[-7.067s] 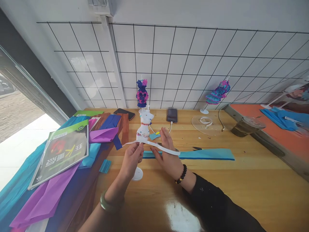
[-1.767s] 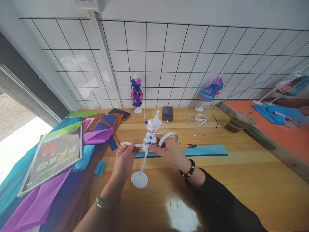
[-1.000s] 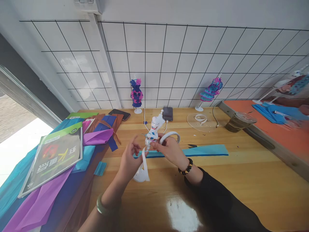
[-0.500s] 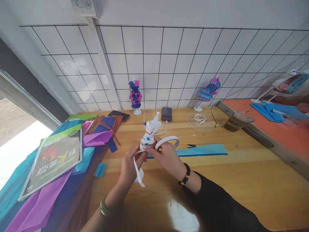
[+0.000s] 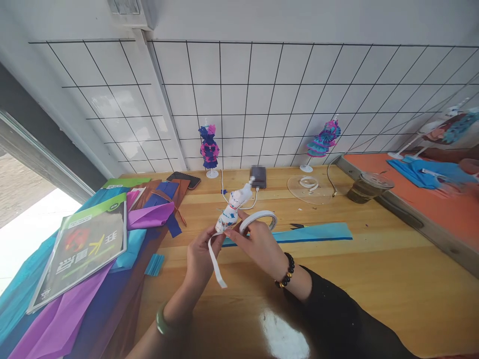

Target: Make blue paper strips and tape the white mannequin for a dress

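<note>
A small white mannequin (image 5: pixel 229 215) with coloured specks leans to the right, its lower end between the fingers of my left hand (image 5: pixel 200 257). My right hand (image 5: pixel 265 248) is closed around a roll of white double-sided tape (image 5: pixel 262 214), its fingertips touching the mannequin's base beside my left thumb. From that spot a strip of white tape (image 5: pixel 216 264) hangs down with its end loose. Behind the hands lies a long folded strip of light blue crepe paper (image 5: pixel 316 233), and dark scissors (image 5: pixel 298 226) are partly tucked behind it.
Two dressed mini mannequins, one blue-pink (image 5: pixel 209 149) and one teal-pink (image 5: pixel 325 139), stand by the tiled wall. Coloured paper sheets and a printed packet (image 5: pixel 86 244) cover the left side. A phone (image 5: pixel 184 180), power bank (image 5: pixel 258 177), coiled cable (image 5: pixel 309 183) and drink cup (image 5: pixel 368 187) sit toward the back.
The mannequin has tipped further to the right and lower, and its round stand has gone out of sight behind my hands. The loose tape end has shifted slightly right.
</note>
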A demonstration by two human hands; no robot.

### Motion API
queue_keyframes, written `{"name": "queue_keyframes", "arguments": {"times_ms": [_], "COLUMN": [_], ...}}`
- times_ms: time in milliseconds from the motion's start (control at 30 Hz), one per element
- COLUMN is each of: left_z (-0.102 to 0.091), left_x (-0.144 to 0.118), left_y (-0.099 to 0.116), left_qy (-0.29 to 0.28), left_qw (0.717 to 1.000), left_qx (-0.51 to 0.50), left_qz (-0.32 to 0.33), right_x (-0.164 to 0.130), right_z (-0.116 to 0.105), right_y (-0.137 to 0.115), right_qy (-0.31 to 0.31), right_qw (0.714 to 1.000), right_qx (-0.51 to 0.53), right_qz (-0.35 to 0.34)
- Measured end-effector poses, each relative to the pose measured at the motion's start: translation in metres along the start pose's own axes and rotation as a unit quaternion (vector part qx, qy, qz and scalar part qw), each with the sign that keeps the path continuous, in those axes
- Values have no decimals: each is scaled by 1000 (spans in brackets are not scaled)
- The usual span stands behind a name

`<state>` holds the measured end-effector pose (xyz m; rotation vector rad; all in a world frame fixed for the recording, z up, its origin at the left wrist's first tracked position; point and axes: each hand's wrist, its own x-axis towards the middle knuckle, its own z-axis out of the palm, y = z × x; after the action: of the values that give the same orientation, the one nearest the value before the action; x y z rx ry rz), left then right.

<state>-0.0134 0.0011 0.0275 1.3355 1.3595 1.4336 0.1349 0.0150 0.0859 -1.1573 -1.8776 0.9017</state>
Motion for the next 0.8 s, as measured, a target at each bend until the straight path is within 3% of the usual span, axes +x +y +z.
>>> {"name": "queue_keyframes", "arguments": {"times_ms": [133,333,600,800], "left_z": [2,3,2,0], "left_x": [0,0,1,3], "left_y": [2,3,10,12], "left_qy": [-10,-1,33,44], "left_qw": [999,994,992,989], "left_qx": [-37,-112,-118,-135], "left_qz": [-3,-16,-27,-41], "right_x": [0,0,-2,-3], "right_z": [1,5,8,8], "right_y": [2,5,9,7], "right_qy": [-10,22,52,71], "right_qw": [1000,999,997,987], "right_qx": [20,12,-61,-132], "right_qz": [15,32,12,-51]}}
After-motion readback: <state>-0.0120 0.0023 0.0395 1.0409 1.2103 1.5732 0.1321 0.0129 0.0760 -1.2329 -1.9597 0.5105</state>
